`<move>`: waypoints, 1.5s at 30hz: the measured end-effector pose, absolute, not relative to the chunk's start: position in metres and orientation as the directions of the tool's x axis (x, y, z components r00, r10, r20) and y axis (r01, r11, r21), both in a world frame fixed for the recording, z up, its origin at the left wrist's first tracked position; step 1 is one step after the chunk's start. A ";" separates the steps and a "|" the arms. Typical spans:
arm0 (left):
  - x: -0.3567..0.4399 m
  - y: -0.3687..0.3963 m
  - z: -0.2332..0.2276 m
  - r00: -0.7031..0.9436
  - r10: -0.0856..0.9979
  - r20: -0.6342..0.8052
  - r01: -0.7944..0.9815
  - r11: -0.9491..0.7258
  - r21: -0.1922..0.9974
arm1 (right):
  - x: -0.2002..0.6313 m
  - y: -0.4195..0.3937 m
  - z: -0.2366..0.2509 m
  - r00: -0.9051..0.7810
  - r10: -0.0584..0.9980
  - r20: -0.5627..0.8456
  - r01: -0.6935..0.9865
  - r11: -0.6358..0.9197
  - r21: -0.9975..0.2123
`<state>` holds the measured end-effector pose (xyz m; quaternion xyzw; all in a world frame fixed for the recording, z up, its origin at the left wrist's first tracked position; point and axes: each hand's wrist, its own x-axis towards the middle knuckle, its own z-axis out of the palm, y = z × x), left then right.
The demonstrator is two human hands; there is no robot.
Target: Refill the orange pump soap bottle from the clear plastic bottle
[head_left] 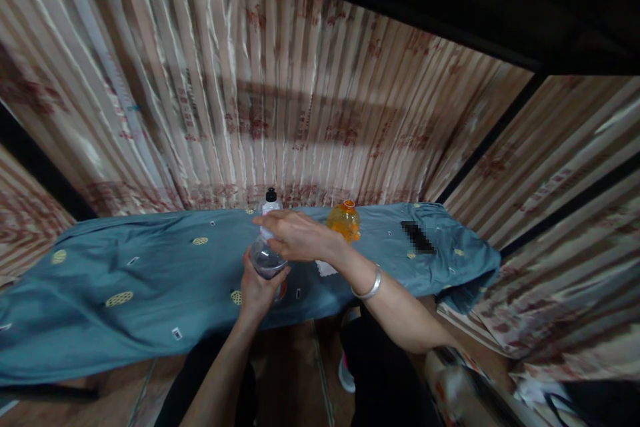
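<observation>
**Both hands on a clear bottle over the blue cloth**

The left hand was wrapped from below around a clear plastic bottle, fingers curled closed on its lower body. The right hand lay over the bottle's top, fingers bent down around the neck, a silver bangle on its wrist. Just beyond the right hand stood a black-capped bottle and, to its right, an orange bottle, on the blue cloth.
</observation>
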<state>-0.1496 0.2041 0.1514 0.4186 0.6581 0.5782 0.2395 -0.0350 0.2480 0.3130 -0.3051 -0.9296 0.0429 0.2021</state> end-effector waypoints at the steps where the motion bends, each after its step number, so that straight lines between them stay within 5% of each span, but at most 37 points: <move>1: -0.150 0.204 0.152 -0.532 0.829 0.171 0.273 -0.023 0.962 | -0.035 0.249 0.314 -0.751 0.573 0.327 0.550 0.818 -0.171; 5: -0.150 0.204 0.152 -0.530 0.830 0.173 0.275 -0.025 0.961 | -0.040 0.254 0.315 -0.779 0.599 0.182 0.612 0.791 0.017; 8: -0.150 0.204 0.152 -0.535 0.827 0.175 0.282 -0.020 0.959 | -0.044 0.261 0.326 -0.813 0.573 0.100 0.578 0.816 0.022; 15: -0.150 0.205 0.152 -0.542 0.823 0.170 0.280 -0.014 0.960 | -0.004 0.249 0.337 -0.750 0.595 0.289 0.497 0.795 -0.348; 19: -0.151 0.207 0.150 -0.546 0.822 0.163 0.281 -0.004 0.960 | 0.062 0.232 0.268 -0.731 0.674 0.110 0.485 0.626 -0.610; 21: -0.151 0.208 0.149 -0.545 0.822 0.165 0.283 -0.006 0.959 | 0.101 0.229 0.222 -0.596 0.802 -0.037 0.659 0.462 -0.593; 23: -0.151 0.209 0.148 -0.546 0.821 0.167 0.282 -0.007 0.959 | 0.137 0.232 0.183 -0.189 0.977 -0.101 0.913 0.137 -0.384; 28: -0.150 0.209 0.147 -0.557 0.812 0.172 0.259 -0.027 0.965 | 0.189 0.252 0.131 0.153 0.988 -0.012 0.960 -0.152 -0.235; 38: -0.152 0.205 0.146 -0.548 0.818 0.177 0.224 -0.060 0.973 | 0.193 0.244 0.113 0.131 0.975 0.180 0.960 -0.079 -0.270; 45: -0.156 0.205 0.131 -0.478 0.851 0.219 0.228 -0.120 0.966 | 0.101 0.211 0.144 -0.193 0.933 0.303 0.577 0.357 -0.734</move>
